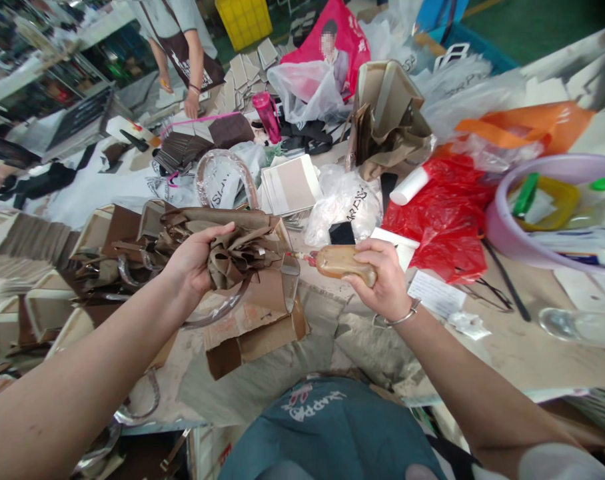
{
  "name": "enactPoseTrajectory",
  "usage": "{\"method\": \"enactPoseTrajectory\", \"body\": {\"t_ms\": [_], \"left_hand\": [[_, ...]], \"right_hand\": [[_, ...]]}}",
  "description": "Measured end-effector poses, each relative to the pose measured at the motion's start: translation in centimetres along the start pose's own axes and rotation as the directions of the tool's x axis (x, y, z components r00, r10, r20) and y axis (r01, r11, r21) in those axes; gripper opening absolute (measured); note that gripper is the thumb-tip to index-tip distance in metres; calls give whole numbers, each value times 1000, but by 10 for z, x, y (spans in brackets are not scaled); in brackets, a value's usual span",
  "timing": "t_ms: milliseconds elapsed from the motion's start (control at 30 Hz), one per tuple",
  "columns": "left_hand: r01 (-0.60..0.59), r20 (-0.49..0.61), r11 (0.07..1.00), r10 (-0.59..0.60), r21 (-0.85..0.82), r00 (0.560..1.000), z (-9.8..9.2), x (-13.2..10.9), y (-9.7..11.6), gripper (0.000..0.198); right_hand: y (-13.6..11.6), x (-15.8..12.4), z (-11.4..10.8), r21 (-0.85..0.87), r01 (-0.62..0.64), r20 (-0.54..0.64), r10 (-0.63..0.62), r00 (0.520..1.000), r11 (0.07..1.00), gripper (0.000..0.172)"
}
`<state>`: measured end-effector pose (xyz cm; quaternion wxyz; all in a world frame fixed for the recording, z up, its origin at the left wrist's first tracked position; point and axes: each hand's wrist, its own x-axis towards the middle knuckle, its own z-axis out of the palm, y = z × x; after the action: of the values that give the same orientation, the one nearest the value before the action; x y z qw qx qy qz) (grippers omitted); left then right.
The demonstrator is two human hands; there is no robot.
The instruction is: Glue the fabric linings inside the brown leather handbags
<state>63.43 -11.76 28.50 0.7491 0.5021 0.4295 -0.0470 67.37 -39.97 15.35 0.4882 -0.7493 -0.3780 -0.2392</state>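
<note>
My left hand (192, 260) is closed round a bunch of gathered brown fabric (236, 257), which belongs to a partly made handbag (270, 293) lying in front of me. A clear-wrapped handle (222, 312) curves below that hand. In my right hand (385, 273) is a squeeze bottle (340, 261), amber-coloured with a narrow reddish nozzle. The bottle lies nearly level, its nozzle pointing left at the bag's open edge; whether the tip touches is too small to tell. Under the bag, an open cardboard box (255, 347) props it up.
More unfinished bags (52, 307) crowd the left. A lilac basin (497, 220), red plastic bag (440, 220), glasses (490, 297) and paper slip (436, 293) lie right. Panel stacks (292, 185) and a pink tumbler (266, 117) stand beyond. Across the table, a person in an apron (190, 63) handles pieces.
</note>
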Motion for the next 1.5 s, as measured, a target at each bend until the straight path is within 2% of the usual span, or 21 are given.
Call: {"method": "enactPoseTrajectory", "body": {"t_ms": [67, 167, 333, 467, 567, 733, 867, 1500], "left_hand": [[-8, -4, 1000, 8, 5, 1000, 0, 0, 0, 16], [-11, -8, 1000, 11, 15, 1000, 0, 0, 0, 17], [-4, 4, 1000, 4, 21, 1000, 0, 1, -1, 16], [-3, 13, 1000, 3, 23, 1000, -3, 4, -1, 16], [-5, 22, 1000, 4, 24, 1000, -3, 4, -1, 18], [-10, 32, 999, 9, 38, 999, -1, 4, -2, 20], [-11, 22, 1000, 11, 28, 1000, -2, 3, -2, 19], [-10, 27, 1000, 10, 3, 1000, 0, 3, -2, 17]], "right_hand": [[-4, 9, -3, -20, 42, -32, -43, 999, 999, 35], [-2, 13, -4, -24, 70, -7, -70, 998, 997, 37], [11, -12, 8, 1, 28, 114, -28, 993, 1000, 38], [12, -29, 15, 27, -1, 198, -5, 980, 1000, 34], [5, -21, 9, 33, 3, 132, -7, 991, 999, 35], [-3, 14, -6, -18, 85, -37, -86, 996, 996, 37], [0, 23, -4, -29, 99, -39, -100, 994, 995, 36], [25, -48, 31, 29, -99, 125, 95, 988, 995, 34]]}}
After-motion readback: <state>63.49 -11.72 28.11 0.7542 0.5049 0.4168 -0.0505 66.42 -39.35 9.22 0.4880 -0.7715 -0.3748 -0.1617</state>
